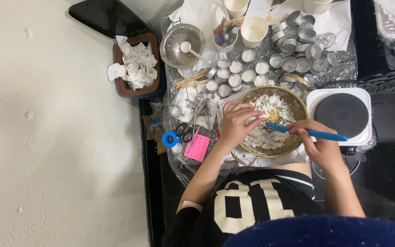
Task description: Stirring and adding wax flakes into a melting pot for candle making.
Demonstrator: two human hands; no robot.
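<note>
Holding blue spatula [307, 132], right hand [318, 142] clenched | left hand [238, 123] spread on brass bowl [298, 107] | white crumbly chunks [266, 135]

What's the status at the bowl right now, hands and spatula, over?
Left hand on the gold bowl rim, fingers in white chunks. Right hand gripping blue spatula, blade in the chunks. Small tins crowd behind the bowl.

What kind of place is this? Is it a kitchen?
Probably a home craft table for candle making, not a kitchen. The hands work a gold bowl of white waxy chunks, with small round metal cups, some filled white, behind it and a small hot plate beside it.
</note>
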